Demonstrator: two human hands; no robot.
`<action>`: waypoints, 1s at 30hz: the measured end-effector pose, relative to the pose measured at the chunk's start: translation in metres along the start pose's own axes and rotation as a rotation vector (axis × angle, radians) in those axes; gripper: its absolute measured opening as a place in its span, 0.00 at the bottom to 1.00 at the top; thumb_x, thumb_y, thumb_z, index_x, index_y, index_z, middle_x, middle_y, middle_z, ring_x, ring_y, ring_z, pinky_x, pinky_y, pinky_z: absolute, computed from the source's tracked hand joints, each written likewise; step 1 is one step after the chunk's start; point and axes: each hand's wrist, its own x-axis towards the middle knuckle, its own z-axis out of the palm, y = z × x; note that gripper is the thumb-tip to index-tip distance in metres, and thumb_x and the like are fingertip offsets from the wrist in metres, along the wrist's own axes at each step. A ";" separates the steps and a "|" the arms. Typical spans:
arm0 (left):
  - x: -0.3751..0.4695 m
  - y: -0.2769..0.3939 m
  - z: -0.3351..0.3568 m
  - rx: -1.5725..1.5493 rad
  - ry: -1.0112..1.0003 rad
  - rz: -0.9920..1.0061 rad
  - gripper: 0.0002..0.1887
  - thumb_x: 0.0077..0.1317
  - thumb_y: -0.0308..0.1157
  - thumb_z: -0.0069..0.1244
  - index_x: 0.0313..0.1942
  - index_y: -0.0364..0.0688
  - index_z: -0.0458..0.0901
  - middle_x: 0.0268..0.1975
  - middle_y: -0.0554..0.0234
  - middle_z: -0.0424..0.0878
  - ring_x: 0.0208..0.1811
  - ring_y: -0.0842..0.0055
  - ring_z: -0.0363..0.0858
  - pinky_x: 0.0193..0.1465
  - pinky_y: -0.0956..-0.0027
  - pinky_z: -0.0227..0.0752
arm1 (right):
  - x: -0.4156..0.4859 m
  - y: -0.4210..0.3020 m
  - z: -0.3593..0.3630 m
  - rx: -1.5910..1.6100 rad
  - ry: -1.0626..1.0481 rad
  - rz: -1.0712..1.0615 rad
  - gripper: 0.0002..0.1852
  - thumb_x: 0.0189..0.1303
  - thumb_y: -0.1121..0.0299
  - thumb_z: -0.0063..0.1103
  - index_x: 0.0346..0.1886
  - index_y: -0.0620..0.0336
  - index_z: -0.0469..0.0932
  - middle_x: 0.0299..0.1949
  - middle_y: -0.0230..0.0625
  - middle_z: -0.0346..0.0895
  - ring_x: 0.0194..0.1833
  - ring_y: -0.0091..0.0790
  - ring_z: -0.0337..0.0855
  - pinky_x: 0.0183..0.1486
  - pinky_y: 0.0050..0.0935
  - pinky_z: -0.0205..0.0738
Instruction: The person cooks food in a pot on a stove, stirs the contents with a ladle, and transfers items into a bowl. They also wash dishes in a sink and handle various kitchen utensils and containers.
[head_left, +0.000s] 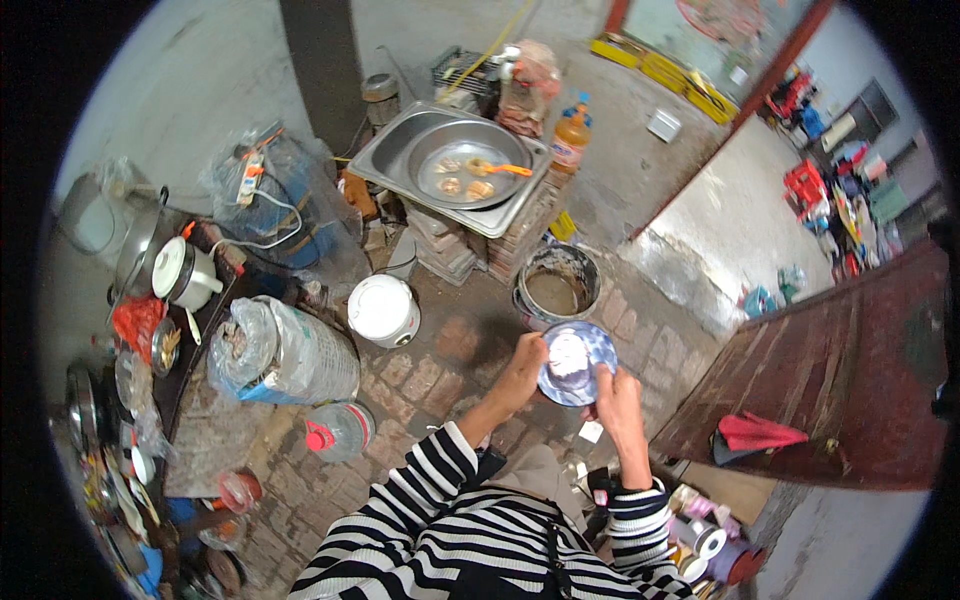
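My left hand (523, 367) grips the left rim of a blue-and-white patterned bowl (555, 391). On its right side, my right hand (619, 391) holds the same rim with the thumb on top. Bright glare covers part of the bowl's inside. Just beyond it stands a bucket (559, 289) of murky water. Farther off, a stainless steel sink (384, 144) rests on stacked bricks, with a round metal basin (429, 142) in it. An orange-handled brush (511, 170) and several small round things, too small to name, lie in the basin.
On the brick floor stand a white rice cooker (383, 309), a large plastic bottle (345, 431) with a red cap and a stuffed sack (315, 356). A bottle of orange liquid (570, 139) stands beside the sink. To the right is a dark red door (832, 390).
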 end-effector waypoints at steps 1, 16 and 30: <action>0.005 0.007 -0.012 -0.003 0.095 0.012 0.29 0.73 0.55 0.30 0.60 0.38 0.61 0.51 0.61 0.69 0.54 0.75 0.65 0.59 0.70 0.60 | 0.016 -0.008 0.010 -0.211 0.004 -0.060 0.22 0.69 0.62 0.42 0.28 0.76 0.72 0.11 0.44 0.72 0.15 0.34 0.79 0.18 0.33 0.71; 0.161 0.005 -0.211 -0.107 0.799 0.003 0.28 0.75 0.53 0.28 0.53 0.35 0.68 0.49 0.58 0.72 0.50 0.73 0.71 0.55 0.70 0.65 | 0.301 -0.068 0.118 -0.104 -0.150 -0.323 0.19 0.70 0.62 0.42 0.33 0.73 0.73 0.16 0.42 0.75 0.14 0.33 0.76 0.19 0.35 0.70; 0.317 0.091 -0.279 -0.475 0.476 -0.206 0.40 0.65 0.69 0.27 0.63 0.46 0.62 0.54 0.58 0.77 0.48 0.70 0.82 0.41 0.64 0.82 | 0.443 -0.001 0.195 0.044 -0.407 0.025 0.23 0.70 0.56 0.48 0.49 0.72 0.67 0.24 0.42 0.77 0.19 0.32 0.80 0.21 0.32 0.73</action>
